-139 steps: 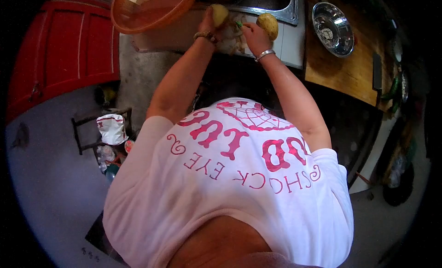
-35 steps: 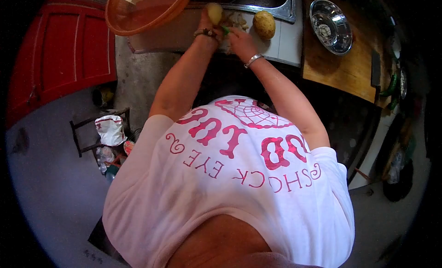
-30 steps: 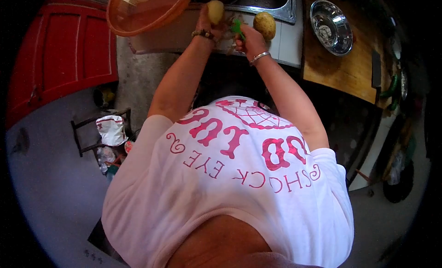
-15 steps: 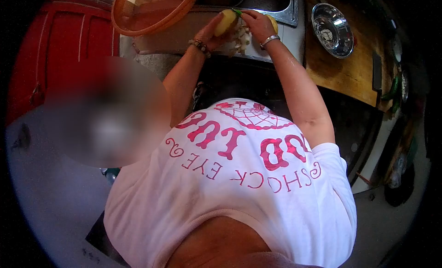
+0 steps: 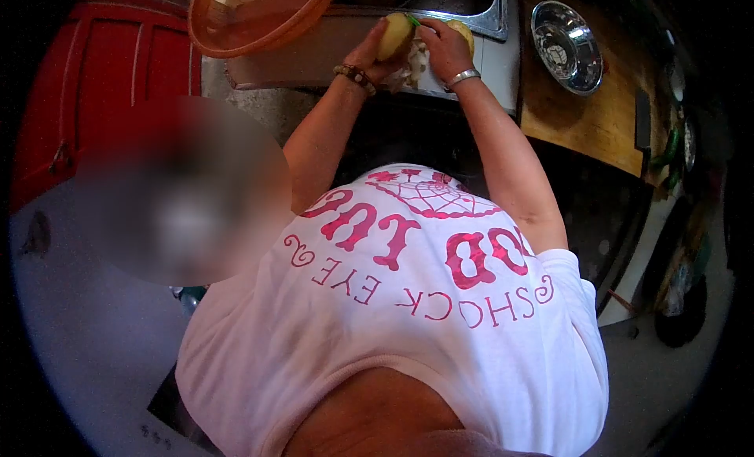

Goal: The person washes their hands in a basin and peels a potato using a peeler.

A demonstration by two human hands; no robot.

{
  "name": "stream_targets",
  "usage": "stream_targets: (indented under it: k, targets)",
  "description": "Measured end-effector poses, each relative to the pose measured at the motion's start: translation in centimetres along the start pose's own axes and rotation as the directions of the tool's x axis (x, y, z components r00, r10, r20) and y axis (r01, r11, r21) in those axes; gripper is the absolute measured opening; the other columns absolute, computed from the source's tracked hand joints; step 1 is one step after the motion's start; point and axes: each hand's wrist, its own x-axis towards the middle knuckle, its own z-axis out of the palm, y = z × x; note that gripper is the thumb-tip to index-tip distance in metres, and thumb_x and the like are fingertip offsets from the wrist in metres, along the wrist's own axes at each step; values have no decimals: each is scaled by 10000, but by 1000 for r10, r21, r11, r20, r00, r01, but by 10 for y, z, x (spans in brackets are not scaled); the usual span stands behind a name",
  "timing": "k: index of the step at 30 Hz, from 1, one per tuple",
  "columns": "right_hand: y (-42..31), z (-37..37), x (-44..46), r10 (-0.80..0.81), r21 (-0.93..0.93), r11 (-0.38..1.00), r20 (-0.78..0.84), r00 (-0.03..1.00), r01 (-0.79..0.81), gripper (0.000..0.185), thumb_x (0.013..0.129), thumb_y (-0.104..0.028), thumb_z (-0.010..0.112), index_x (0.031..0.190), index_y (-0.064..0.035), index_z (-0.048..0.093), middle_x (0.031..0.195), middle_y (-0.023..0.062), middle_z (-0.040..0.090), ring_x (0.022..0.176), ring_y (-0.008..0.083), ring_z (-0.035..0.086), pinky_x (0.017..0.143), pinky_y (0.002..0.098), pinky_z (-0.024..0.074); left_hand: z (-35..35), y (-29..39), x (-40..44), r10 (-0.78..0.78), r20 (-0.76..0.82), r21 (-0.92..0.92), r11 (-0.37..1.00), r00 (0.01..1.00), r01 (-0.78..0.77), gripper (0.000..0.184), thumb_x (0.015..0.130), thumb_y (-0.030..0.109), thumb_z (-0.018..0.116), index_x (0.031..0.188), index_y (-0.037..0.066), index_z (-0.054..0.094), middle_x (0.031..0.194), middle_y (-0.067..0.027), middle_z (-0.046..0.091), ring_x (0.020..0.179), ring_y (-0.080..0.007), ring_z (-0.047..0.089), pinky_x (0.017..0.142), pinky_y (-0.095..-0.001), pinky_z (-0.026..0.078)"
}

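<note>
Beside the sink, my left hand [image 5: 367, 55] is wrapped round a pale yellow potato [image 5: 396, 39], its peeled-looking side up. My right hand [image 5: 446, 52] is closed on a small green tool, seemingly a peeler [image 5: 414, 21], which touches the potato's right edge. Most of that tool is hidden by my fingers. Another yellow potato [image 5: 464, 34] shows just past my right hand, partly covered by it. Pale peelings [image 5: 419, 64] lie in a heap below, between both hands.
An orange plastic basin [image 5: 271, 44] stands at the upper left, near the metal sink [image 5: 493, 25]. To the right, a shiny steel bowl [image 5: 585, 72] rests on a wooden board [image 5: 550, 115], with a dark-handled knife [image 5: 642, 119] at its edge. Green vegetables [image 5: 667, 149] lie beyond.
Both hands have shifted slightly to the right, with the potato and the green tool still in them. The potato is turned more upright. The whole view has moved up a little.
</note>
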Motion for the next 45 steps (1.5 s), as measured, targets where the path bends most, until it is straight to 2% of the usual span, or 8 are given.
stream_targets:
  k: [4, 18, 22, 24, 30, 32, 39, 45]
  targets:
    - [18, -4, -13, -209, -69, 967, 328, 921, 244, 308, 853, -301, 494, 1035, -78, 604, 914, 157, 633, 864, 326, 594, 742, 400, 467, -10, 31, 6, 22, 34, -155, 988, 999, -17, 618, 718, 432, 702, 1161, 68, 469, 1129, -115, 483, 1013, -241, 494, 863, -382, 456]
    - [-9, -14, 13, 92, -38, 996, 296, 951, -84, 324, 839, -343, 554, 1079, -131, 609, 838, 96, 646, 809, 271, 609, 717, 367, 475, -3, 26, 1, -8, -107, 14, 1000, 994, 10, 523, 789, 442, 625, 1126, 65, 491, 1057, -88, 536, 923, -221, 538, 793, -350, 463]
    - [2, -3, 6, -368, 67, 930, 137, 920, 362, 272, 857, -310, 539, 971, -71, 603, 645, 16, 534, 506, 94, 445, 482, 241, 377, -28, 37, 26, 132, -47, -155, 978, 990, -138, 514, 792, 465, 609, 1113, 79, 497, 1033, -89, 537, 899, -222, 541, 729, -330, 482]
    - [-2, -15, 15, 219, 582, 649, 473, 853, -490, 212, 870, -297, 530, 915, -90, 540, 606, -11, 466, 466, 69, 352, 431, 218, 284, -28, 43, 19, 78, -48, 33, 997, 996, -76, 494, 793, 471, 605, 1106, 102, 503, 1026, -77, 537, 897, -214, 535, 673, -299, 489]
    - [7, -13, 15, 258, 627, 468, 577, 775, -623, 321, 879, -311, 516, 1090, -72, 549, 624, 7, 478, 486, 89, 399, 425, 251, 317, -14, 32, -5, -3, -49, -1, 1000, 999, 3, 505, 779, 471, 622, 1111, 108, 505, 1022, -71, 532, 881, -182, 518, 646, -272, 485]
    - [4, -13, 14, 249, 258, 907, 309, 918, -333, 345, 871, -312, 522, 1104, -61, 560, 725, 40, 571, 584, 113, 516, 517, 272, 417, -16, 27, -4, -33, -40, 6, 999, 999, 33, 501, 781, 466, 624, 1113, 111, 504, 1015, -67, 531, 890, -178, 509, 647, -268, 478]
    - [10, -4, 28, -193, -165, 958, 229, 954, 234, 384, 836, -392, 529, 1025, -74, 632, 939, 117, 644, 857, 231, 613, 743, 314, 479, -19, 21, -10, -124, -82, 34, 991, 989, 127, 474, 790, 436, 628, 1108, 106, 509, 1023, -51, 535, 919, -179, 503, 676, -268, 471]
    - [-3, 7, 20, 86, -26, 996, 260, 962, -82, 413, 817, -432, 530, 1018, -88, 639, 1001, 143, 626, 940, 299, 583, 823, 389, 449, -28, 18, 10, -2, -175, -170, 985, 984, -28, 473, 798, 445, 613, 1095, 93, 509, 960, -68, 548, 837, -195, 547, 654, -256, 475]
